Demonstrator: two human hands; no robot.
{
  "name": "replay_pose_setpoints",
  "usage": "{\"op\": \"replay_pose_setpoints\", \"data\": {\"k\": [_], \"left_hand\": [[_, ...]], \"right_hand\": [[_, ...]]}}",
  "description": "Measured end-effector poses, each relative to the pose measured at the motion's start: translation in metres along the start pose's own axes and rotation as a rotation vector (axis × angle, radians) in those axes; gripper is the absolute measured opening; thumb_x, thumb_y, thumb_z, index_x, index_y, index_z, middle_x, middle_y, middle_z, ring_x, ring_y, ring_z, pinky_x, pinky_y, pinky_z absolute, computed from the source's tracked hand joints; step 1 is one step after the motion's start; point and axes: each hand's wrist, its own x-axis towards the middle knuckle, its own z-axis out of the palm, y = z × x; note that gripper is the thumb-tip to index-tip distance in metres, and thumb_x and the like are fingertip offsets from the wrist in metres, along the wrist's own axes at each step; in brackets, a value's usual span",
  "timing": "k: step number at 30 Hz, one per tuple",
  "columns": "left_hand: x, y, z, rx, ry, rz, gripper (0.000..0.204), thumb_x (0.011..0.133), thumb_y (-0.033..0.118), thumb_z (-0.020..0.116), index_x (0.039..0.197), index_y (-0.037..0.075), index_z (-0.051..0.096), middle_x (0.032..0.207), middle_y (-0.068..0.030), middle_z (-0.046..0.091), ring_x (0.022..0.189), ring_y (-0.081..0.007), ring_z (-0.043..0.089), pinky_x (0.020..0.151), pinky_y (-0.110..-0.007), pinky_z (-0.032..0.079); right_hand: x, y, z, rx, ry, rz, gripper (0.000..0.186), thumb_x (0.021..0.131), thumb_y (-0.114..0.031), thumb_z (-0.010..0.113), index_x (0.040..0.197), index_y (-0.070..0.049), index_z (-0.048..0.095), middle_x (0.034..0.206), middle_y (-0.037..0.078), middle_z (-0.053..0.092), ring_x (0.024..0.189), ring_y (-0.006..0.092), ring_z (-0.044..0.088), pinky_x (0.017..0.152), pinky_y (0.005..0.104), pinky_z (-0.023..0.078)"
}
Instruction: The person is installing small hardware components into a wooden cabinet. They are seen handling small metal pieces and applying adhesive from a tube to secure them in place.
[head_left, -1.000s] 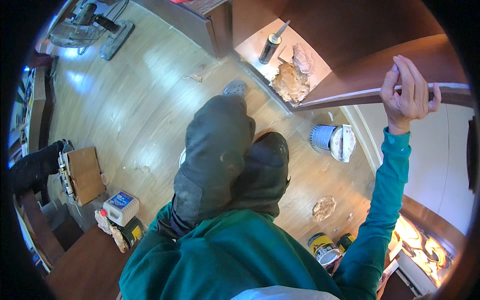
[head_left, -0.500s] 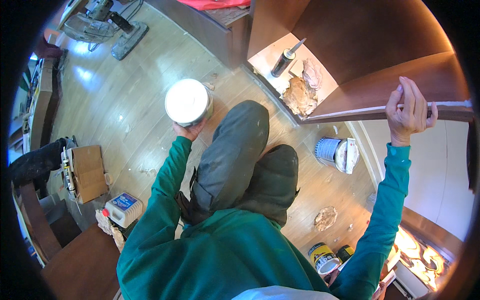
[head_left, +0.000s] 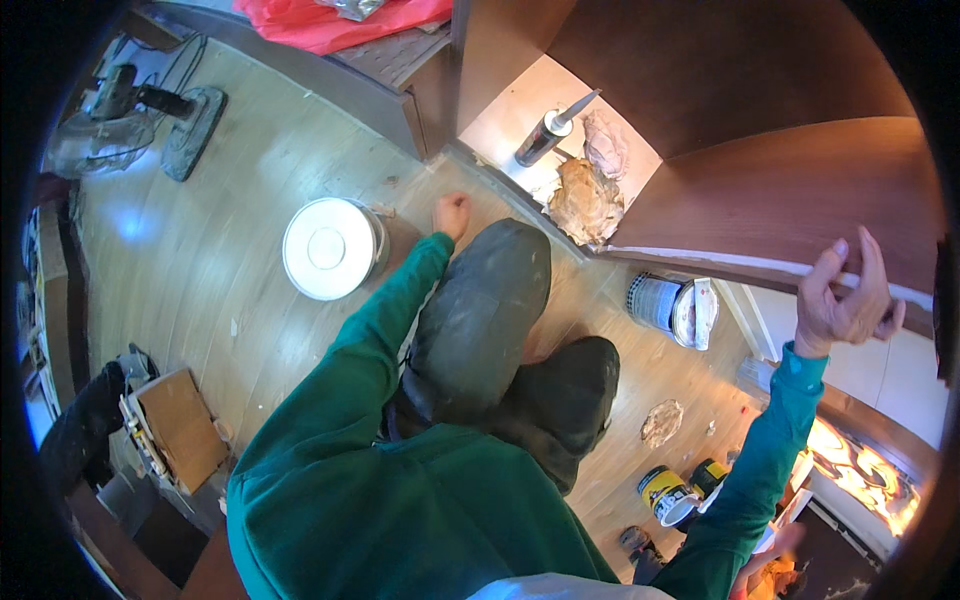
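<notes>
White round bucket lid (head_left: pixel 327 248) lay on wooden floor (head_left: pixel 220 230), just left of closed-fist left hand (head_left: pixel 452 214). Right hand (head_left: pixel 845 300) gripped brown panel's pale edge (head_left: pixel 760 265), fingers curled over it, far right of lid. Caulk tube (head_left: pixel 545 134) up-right of lid.

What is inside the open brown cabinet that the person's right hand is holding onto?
On the pale floor of the cabinet lie a caulk tube, a pinkish crumpled rag and a tan crumpled wad. The curved panel gripped by the right hand hides the rest.
</notes>
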Motion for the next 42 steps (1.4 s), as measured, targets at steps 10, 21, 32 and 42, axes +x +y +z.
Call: {"op": "replay_pose_setpoints", "data": {"k": [10,21,32,42], "left_hand": [[0.074,-0.027,0.040,0.390,-0.029,0.218,0.018,0.082,0.012,0.061,0.093,0.009,0.074,0.097,-0.0174,0.068,0.088,-0.0382,0.067,0.079,-0.046,0.054],[0.080,-0.006,0.037,1.022,-0.313,0.324,0.030,0.082,0.022,0.062,0.099,0.000,0.070,0.125,-0.0200,0.061,0.110,-0.0356,0.063,0.086,-0.046,0.054],[0.053,0.039,-0.043,-0.547,-0.056,-0.404,0.020,0.086,0.010,0.066,0.099,-0.005,0.065,0.086,-0.0147,0.069,0.075,-0.0243,0.070,0.066,-0.032,0.057],[-0.087,0.264,-0.133,-1.003,-0.106,-0.030,0.017,0.094,0.002,0.057,0.108,-0.005,0.066,0.095,-0.0136,0.070,0.090,-0.0236,0.070,0.073,-0.032,0.056]], "right_hand": [[-0.009,0.002,-0.003,-0.054,-0.049,0.000,0.026,0.085,-0.019,0.074,0.109,-0.014,0.066,0.102,-0.010,0.073,0.089,0.0059,0.062,0.106,0.0323,0.020],[-0.009,-0.003,-0.002,-0.083,-0.055,0.042,0.026,0.085,-0.018,0.069,0.110,-0.015,0.064,0.100,-0.009,0.073,0.093,0.0079,0.064,0.108,0.0330,0.021],[-0.006,-0.014,-0.005,-0.018,-0.063,0.098,0.021,0.085,-0.010,0.069,0.106,-0.014,0.068,0.098,-0.006,0.074,0.091,0.0083,0.065,0.108,0.0326,0.023],[0.003,-0.014,-0.001,0.153,0.074,0.043,0.020,0.087,-0.012,0.062,0.106,-0.019,0.063,0.095,-0.007,0.071,0.087,0.0096,0.067,0.114,0.0345,0.018]]}}
